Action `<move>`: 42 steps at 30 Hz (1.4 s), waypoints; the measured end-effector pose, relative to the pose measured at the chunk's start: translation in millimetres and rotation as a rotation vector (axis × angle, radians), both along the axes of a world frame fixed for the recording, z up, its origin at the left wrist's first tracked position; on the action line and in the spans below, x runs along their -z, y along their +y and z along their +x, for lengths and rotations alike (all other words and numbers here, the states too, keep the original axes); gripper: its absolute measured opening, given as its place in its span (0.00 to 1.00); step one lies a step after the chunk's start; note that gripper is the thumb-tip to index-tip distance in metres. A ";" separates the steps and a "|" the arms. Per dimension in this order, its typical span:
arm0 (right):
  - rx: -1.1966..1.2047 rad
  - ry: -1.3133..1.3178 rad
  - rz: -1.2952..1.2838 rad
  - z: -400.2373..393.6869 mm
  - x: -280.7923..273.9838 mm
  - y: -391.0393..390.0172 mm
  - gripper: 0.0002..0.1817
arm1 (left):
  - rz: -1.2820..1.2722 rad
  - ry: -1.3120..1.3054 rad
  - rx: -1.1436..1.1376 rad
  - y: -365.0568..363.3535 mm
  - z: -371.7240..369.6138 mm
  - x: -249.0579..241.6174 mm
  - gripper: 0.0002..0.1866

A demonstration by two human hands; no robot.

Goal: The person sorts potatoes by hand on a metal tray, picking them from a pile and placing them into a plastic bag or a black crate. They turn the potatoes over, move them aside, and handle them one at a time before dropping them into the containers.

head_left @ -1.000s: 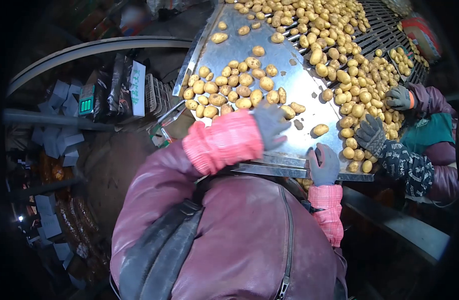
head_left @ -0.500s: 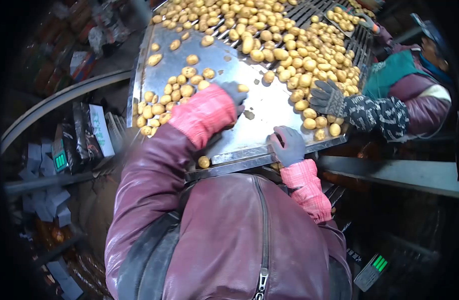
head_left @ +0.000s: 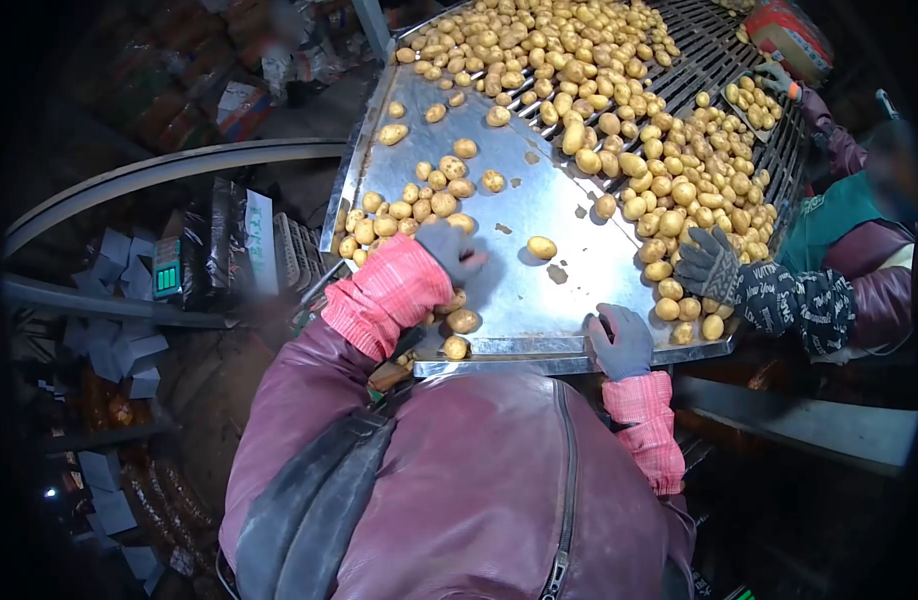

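My left hand, in a grey glove, is over the left side of a sloping metal table. Its fingers are apart, beside a cluster of potatoes; a few more potatoes lie under the wrist and near the front edge. To the right of that hand, a single potato sits alone on the metal. My right hand, also grey-gloved, rests at the table's front rim with loosely bent fingers and nothing visible in them.
A large heap of potatoes covers the right side and the slatted rack behind. A co-worker's gloved hand touches the heap's near end. A curved metal rail and boxes stand to the left.
The view has shifted, so the table appears lower and farther right. My left hand has moved left across the metal toward the cluster, away from the lone potato. My right hand stays at the rim.
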State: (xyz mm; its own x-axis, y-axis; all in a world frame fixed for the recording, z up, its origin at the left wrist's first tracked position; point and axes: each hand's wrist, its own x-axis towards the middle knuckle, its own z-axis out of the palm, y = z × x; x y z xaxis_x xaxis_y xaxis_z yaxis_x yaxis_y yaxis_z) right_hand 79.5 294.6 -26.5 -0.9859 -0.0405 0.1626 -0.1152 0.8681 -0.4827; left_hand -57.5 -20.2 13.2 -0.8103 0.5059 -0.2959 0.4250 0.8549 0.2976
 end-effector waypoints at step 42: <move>0.330 -0.364 -1.419 51.8 -51.3 -3.9 0.19 | -0.055 0.481 -0.013 51.4 -286.8 93.2 0.28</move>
State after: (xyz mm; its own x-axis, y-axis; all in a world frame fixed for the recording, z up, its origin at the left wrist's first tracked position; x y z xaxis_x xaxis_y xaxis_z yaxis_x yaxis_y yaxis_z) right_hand 131.2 290.7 24.8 -0.9130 0.1619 -0.3744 0.2953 -0.3708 -0.8805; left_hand -344.3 31.3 -80.0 -0.8679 0.4889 0.0879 0.4925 0.8700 0.0243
